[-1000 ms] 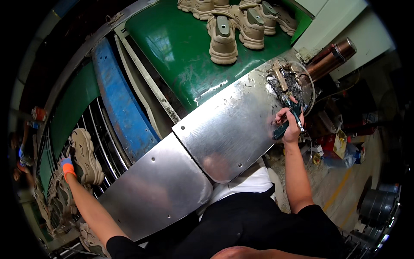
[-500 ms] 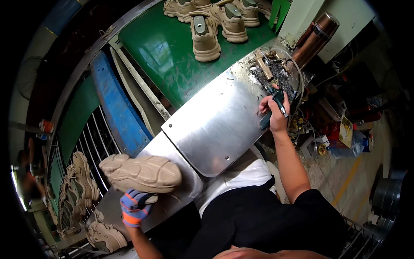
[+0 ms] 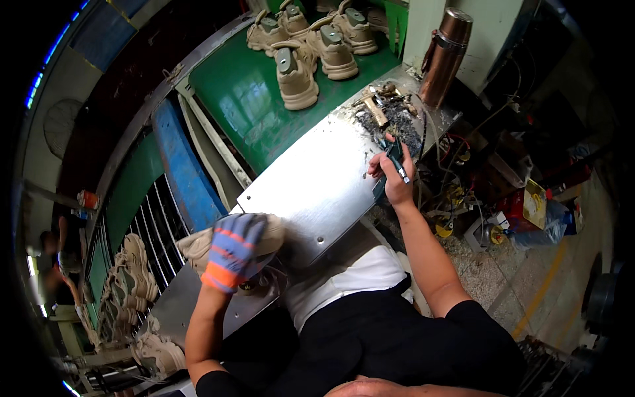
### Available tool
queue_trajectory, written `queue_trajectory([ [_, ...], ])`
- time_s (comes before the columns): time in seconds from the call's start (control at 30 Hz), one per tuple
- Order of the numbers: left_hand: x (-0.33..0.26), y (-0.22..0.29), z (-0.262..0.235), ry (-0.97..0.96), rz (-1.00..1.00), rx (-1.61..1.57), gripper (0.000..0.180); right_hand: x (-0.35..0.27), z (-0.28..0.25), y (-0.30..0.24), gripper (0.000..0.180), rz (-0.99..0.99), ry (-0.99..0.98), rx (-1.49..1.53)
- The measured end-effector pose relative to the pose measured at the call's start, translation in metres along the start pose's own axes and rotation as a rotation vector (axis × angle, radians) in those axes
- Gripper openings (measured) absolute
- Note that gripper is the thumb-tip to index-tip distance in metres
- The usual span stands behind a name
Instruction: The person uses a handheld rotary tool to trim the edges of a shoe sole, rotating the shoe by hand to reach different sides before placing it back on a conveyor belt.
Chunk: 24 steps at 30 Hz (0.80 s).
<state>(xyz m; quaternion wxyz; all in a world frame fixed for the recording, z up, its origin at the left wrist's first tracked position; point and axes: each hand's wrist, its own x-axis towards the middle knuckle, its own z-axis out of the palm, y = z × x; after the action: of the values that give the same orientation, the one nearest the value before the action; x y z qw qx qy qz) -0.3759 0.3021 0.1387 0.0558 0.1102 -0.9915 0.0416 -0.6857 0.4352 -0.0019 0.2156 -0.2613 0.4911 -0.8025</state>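
Note:
My left hand (image 3: pixel 233 253), in a blue-grey and orange glove, lies over a beige sneaker (image 3: pixel 266 236) above the near left part of the metal worktop. Its fingers lie across the shoe's side and partly hide it. In my bare right hand (image 3: pixel 399 180) is a dark green air blow gun (image 3: pixel 395 155) with a short metal end, the fingers wrapped round its body. That hand is over the worktop's right end, just short of a heap of dark scraps (image 3: pixel 405 129) and small brass-coloured parts (image 3: pixel 377 111).
Several beige sneakers (image 3: pixel 297 86) stand on the green belt (image 3: pixel 231 86) beyond the worktop (image 3: pixel 317 178). More shoes (image 3: pixel 129 281) fill a rack at the left. A copper-coloured flask (image 3: pixel 446 59) stands at the far right corner. Boxes and bags clutter the floor at right.
The sneaker has turned from sole-up, and my left hand has moved from its near side to across it. My right hand still holds the air blow gun. The whole view has shifted slightly.

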Motion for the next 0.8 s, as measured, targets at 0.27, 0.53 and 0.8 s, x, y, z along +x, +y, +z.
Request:
queue_trajectory([
  [0.27, -0.09, -0.02, -0.056, 0.988, -0.481, -0.327, 0.09, -0.008, 0.019, 0.0, 0.043, 0.022, 0.227, 0.066],
  [0.53, -0.046, -0.05, -0.045, 0.89, -0.333, -0.88, 0.082, -0.082, 0.077, -0.055, 0.046, 0.326, -0.561, -0.022],
  [0.8, -0.026, -0.059, -0.051, 0.776, -0.242, -0.888, 0.082, -0.037, 0.186, -0.123, 0.05, -0.477, -0.979, 0.019],
])
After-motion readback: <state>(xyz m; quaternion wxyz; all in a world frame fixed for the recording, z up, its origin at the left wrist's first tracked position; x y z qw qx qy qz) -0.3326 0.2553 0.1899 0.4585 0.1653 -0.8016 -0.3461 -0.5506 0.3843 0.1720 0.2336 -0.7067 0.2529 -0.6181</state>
